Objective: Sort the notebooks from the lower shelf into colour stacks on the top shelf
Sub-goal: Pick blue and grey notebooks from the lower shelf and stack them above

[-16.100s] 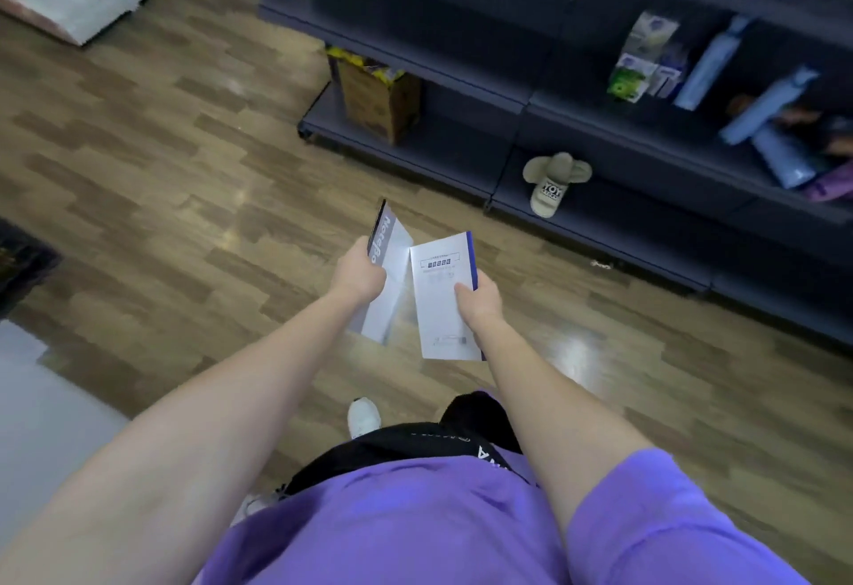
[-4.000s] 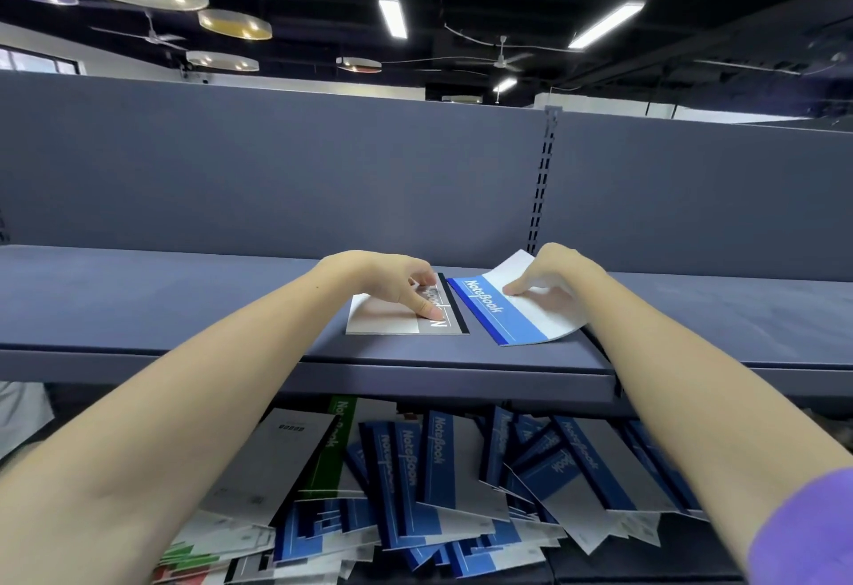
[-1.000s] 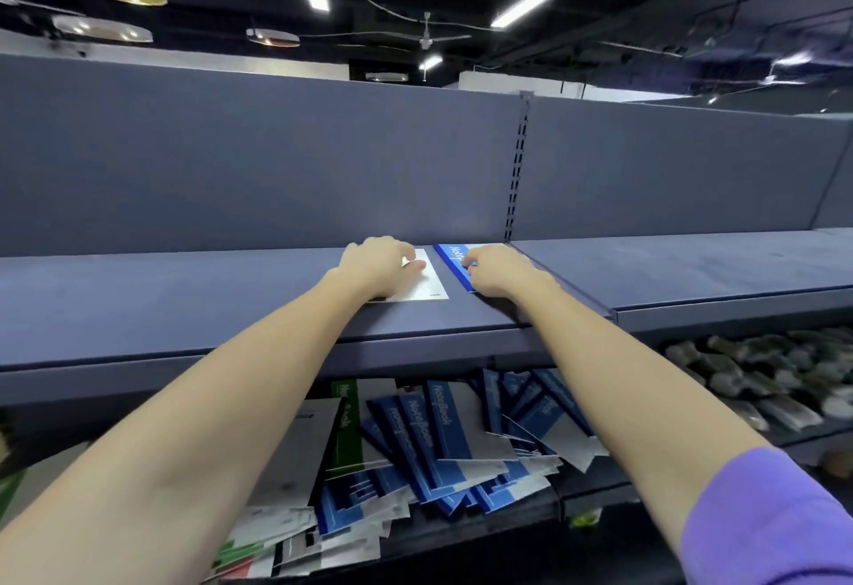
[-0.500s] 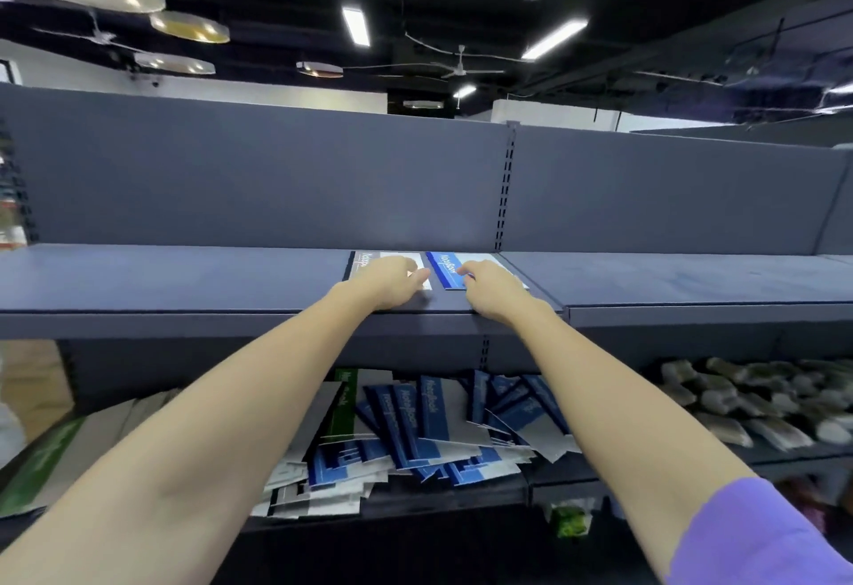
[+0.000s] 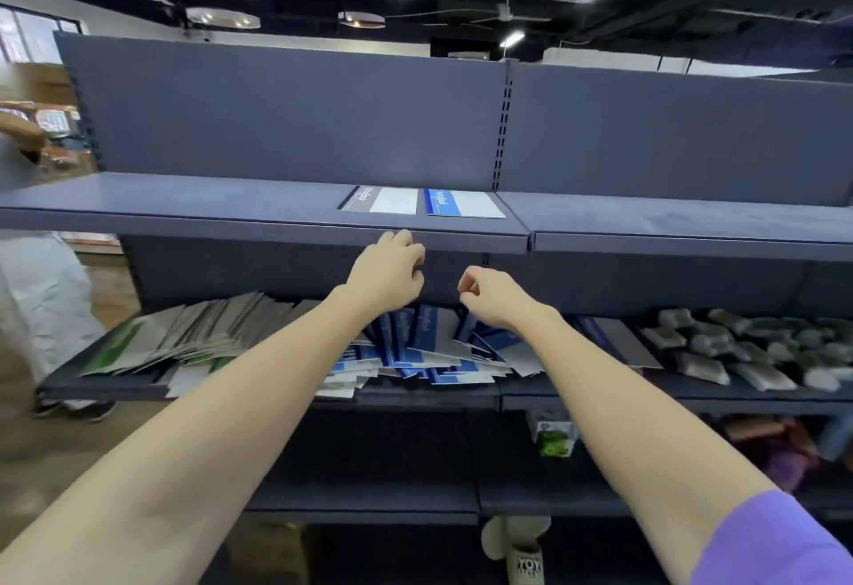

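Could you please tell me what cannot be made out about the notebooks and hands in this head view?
- Lower-shelf notebook pile: its middle is hidden behind both forearms.
- Left hand and right hand: fingers curl away from the camera, so their tips are unseen.
- Black-spined notebook and blue-spined notebook: cover lettering is too small and foreshortened to read.
- Green-edged notebooks: blurred.

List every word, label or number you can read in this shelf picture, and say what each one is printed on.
"YOY": on the beige slipper on the bottom shelf; the smaller line under it is unreadable.
"NoteBook", blurred: on the blue-banded white notebook on the top shelf.
Grey-banded white notebook beside it: band lettering too blurred.
Blue notebooks heaped on the lower shelf: lettering too blurred.
Green carton: print unreadable.
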Demonstrator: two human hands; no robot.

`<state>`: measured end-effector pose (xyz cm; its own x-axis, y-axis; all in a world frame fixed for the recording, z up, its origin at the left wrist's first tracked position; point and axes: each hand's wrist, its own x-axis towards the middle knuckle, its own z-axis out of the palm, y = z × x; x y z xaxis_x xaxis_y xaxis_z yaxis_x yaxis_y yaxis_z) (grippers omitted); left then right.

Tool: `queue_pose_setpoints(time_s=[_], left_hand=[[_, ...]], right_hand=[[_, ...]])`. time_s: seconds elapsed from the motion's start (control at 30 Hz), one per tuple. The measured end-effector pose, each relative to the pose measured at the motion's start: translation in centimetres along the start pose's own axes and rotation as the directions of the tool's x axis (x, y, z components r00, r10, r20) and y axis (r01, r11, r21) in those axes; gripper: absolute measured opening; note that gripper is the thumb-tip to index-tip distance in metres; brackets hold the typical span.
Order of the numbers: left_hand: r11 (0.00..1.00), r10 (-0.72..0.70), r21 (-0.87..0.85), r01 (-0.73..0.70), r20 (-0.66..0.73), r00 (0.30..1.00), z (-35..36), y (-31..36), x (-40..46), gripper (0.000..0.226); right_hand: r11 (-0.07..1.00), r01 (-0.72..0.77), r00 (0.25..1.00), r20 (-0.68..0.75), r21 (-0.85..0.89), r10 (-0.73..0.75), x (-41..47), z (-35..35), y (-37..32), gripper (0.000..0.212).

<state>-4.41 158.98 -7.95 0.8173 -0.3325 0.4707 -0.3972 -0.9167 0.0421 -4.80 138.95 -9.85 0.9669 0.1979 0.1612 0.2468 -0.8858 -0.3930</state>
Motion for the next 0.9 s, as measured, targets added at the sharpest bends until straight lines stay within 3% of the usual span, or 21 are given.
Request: queue_pose_setpoints(time_s=[0.27, 0.43, 0.9], left_hand=[[0.977, -0.157, -0.067, 0.201, 0.409, 0.899, 6.8, -0.9, -6.6, 0.035], [0.961, -0.214, -0.056, 0.270, 0.466, 0.859, 10.4, -2.6, -7.0, 0.041], [0.956, -0.179, -0.105, 0.274, 0.530, 0.829, 17.7, -12.1, -2.6, 0.056]], right_hand=[[1.000, -0.016, 0.972, 0.237, 0.008, 0.013, -1.5, 6.8, 0.8, 0.024], [0.998, -0.051, 0.975, 0.216, -0.026, 0.056, -0.7, 10.3, 1.6, 0.037], [0.963, -0.187, 0.952, 0.206, -0.194, 0.227, 7.8, 17.8, 1.8, 0.055]])
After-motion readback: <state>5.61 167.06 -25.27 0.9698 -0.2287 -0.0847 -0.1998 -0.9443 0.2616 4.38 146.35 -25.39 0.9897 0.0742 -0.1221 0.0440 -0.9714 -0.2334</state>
